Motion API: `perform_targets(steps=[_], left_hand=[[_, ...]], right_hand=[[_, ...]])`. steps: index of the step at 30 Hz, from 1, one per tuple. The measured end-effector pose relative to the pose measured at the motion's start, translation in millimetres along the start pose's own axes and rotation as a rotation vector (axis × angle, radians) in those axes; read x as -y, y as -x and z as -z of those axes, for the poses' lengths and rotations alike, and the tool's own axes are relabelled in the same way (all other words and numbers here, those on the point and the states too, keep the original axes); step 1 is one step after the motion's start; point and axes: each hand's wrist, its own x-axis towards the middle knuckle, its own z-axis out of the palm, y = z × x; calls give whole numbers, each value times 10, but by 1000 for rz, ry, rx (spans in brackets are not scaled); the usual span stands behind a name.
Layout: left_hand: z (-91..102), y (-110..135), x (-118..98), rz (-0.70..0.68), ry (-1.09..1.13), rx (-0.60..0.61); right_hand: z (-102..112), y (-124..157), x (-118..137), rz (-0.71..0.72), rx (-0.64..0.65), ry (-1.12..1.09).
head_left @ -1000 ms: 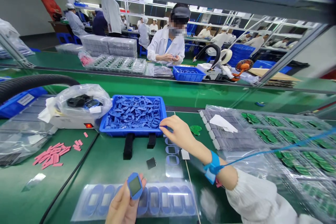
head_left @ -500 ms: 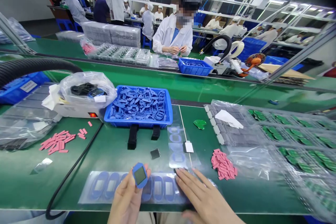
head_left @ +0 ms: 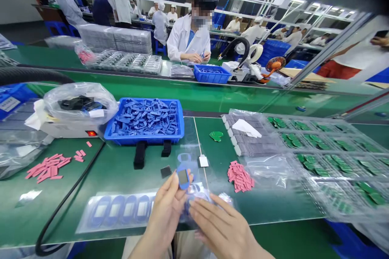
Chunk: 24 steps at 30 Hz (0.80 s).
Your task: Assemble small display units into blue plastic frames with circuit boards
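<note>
The left hand [head_left: 165,206] pinches a blue rectangular frame with a dark window [head_left: 183,178] between thumb and fingers, which hide its lower edge. The right hand [head_left: 220,226] has its fingers [head_left: 209,212] spread and curved over a crumpled clear plastic film [head_left: 197,198]; whether they grip it cannot be told. Below lies a clear plastic sheet of blue oval frames [head_left: 118,211], its right end hidden beneath the hands. Beyond stands a blue plastic crate [head_left: 142,139] heaped with blue frames.
</note>
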Motion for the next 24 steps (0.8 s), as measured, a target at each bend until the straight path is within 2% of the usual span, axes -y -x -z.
perform_targets(steps=[2, 5, 7, 8, 10, 13, 19, 24], left_hand=[[-87, -87, 13, 4, -13, 15], [-121, -167, 19, -39, -67, 19], [-109, -197, 25, -67, -98, 1], [-99, -209, 29, -73, -110, -2], [-78, -227, 38, -79, -126, -1], [-52, -245, 46, -94, -132, 1], [-50, -248, 26, -105, -116, 17], [-92, -223, -2, -119, -134, 48]], right_hand=[[-15, 34, -33, -51, -24, -86], [-17, 66, -229, -268, 11, -216], [-20, 29, -410, -399, 34, -200], [-27, -6, -492, -419, 33, -181], [-54, -87, -606, -358, 73, -168], [-112, -169, -635, -255, 119, -162], [-198, -106, -551, -301, 24, -124], [-188, -129, -549, -333, 54, -136]])
